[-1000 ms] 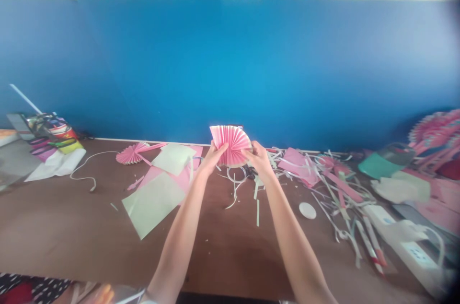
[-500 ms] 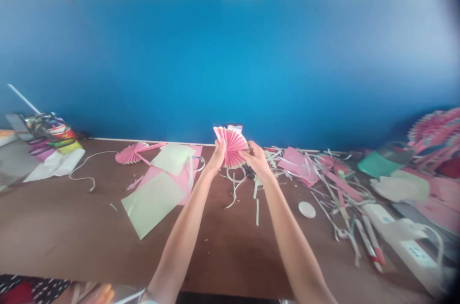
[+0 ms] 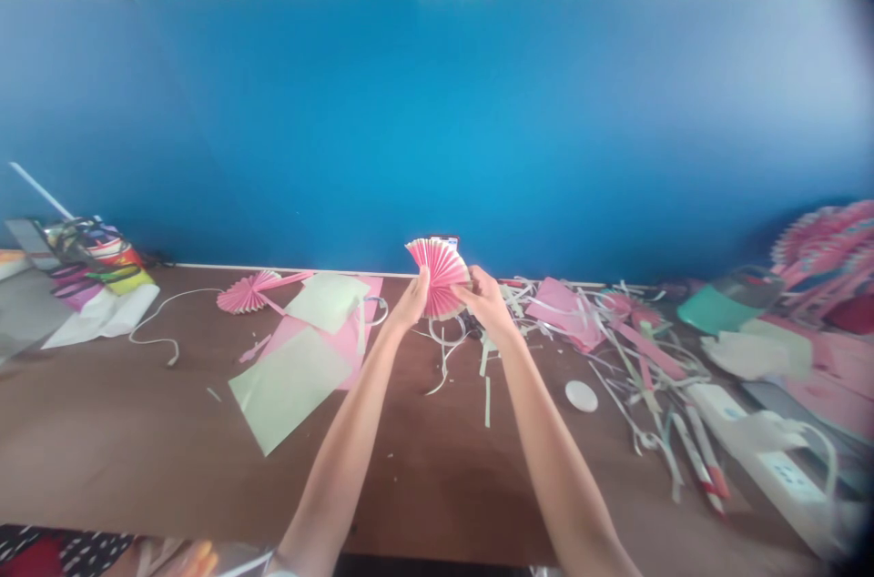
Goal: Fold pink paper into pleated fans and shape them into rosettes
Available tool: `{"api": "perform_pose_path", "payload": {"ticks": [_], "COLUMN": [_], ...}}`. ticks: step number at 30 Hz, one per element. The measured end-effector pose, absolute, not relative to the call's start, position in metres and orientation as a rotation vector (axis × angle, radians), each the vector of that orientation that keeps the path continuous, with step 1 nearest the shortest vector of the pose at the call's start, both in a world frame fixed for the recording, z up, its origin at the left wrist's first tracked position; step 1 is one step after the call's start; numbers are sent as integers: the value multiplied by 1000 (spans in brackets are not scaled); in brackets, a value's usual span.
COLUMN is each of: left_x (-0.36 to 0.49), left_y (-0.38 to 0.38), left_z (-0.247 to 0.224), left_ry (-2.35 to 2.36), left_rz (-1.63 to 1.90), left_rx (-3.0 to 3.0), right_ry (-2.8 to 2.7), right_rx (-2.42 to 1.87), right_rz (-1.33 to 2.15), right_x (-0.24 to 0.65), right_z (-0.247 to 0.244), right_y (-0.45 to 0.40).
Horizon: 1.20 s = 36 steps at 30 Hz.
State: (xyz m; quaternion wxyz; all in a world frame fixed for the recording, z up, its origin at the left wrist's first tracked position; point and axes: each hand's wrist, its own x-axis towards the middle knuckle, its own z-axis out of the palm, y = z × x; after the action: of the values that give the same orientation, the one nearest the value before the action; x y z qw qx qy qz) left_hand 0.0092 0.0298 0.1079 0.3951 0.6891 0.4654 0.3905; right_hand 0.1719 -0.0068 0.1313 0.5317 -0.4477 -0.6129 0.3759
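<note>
Between my two hands a pink pleated paper fan (image 3: 442, 278) is held up over the table, its folds spread out. My left hand (image 3: 413, 299) grips its left edge, with the thumb up along the folds. My right hand (image 3: 483, 297) pinches its lower right edge. Behind the fan's top stands a phone (image 3: 447, 242), mostly hidden. Beneath the hands lies a white cord or paper strip (image 3: 445, 359) on the brown table (image 3: 423, 477). Left of my left hand are a pale green sheet (image 3: 290, 388) and a pink sheet (image 3: 351, 349).
Another pink pleated fan (image 3: 249, 293) lies at the back left, near a white cable (image 3: 154, 340). Paper scraps (image 3: 635, 349), a white disc (image 3: 581, 396), red-and-white pens (image 3: 697, 459) and a power strip (image 3: 785, 477) crowd the right. A blue panel (image 3: 437, 122) closes the back.
The fan's upper left edge has shifted slightly and its folds sit at a slightly different angle. Both hands keep their hold in nearly the same place.
</note>
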Motion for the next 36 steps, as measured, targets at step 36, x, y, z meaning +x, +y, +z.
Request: {"api": "perform_pose_path", "payload": {"ticks": [36], "left_x": [4], "left_y": [31], "left_z": [115], "left_ry": [979], "left_rz": [771], "left_rx": [2017], "right_ry": [-1407], "right_rx": [-1189], "right_rz": [746], "right_x": [184], "right_z": [116], "right_y": [7]}}
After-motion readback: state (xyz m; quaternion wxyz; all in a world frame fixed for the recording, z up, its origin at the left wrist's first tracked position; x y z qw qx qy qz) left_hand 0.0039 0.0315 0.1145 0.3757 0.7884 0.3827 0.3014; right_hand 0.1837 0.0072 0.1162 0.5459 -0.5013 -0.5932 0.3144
